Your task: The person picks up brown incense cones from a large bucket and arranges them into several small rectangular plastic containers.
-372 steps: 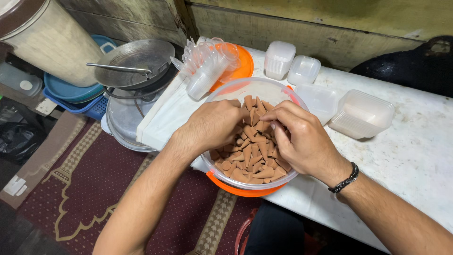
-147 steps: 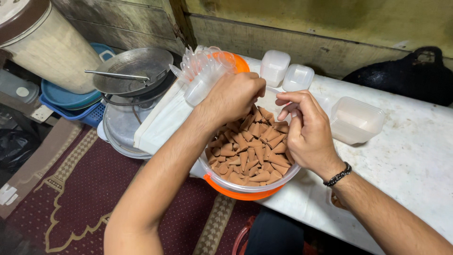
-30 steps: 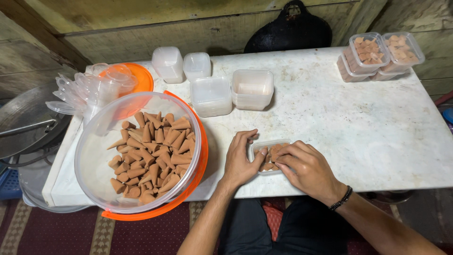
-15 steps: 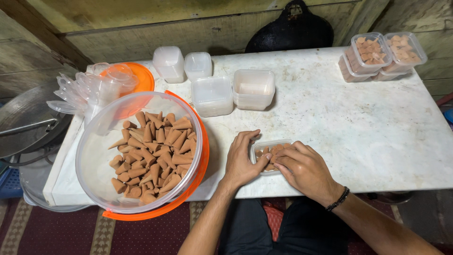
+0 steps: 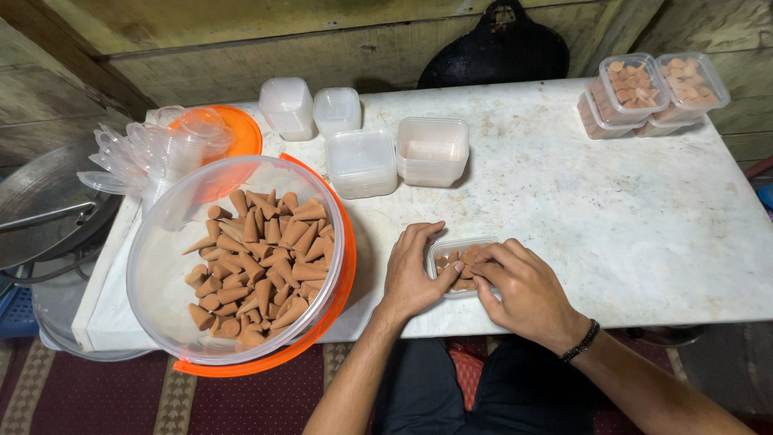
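A small clear plastic box (image 5: 456, 248) with brown cones in it sits at the near edge of the white table (image 5: 612, 201). My left hand (image 5: 412, 272) rests against the box's left side, fingers curled at its rim. My right hand (image 5: 519, 286) covers the box's right half, fingertips on the cones inside. Whether a cone is pinched between those fingers is hidden. To the left stands a big clear tub (image 5: 233, 258) with an orange rim, holding several brown cones (image 5: 262, 258).
Stacks of empty clear boxes (image 5: 398, 155) and two upturned ones (image 5: 310, 105) stand mid-table. Filled, lidded boxes (image 5: 652, 89) sit at the far right corner. Clear lids (image 5: 137, 153) and an orange lid (image 5: 233, 129) lie far left. A dark pan (image 5: 499, 52) leans against the wall.
Long ago both hands were in the tub of cones; then the view swung to the table. Over the last second the hands stay at the small box, fingers shifting slightly.
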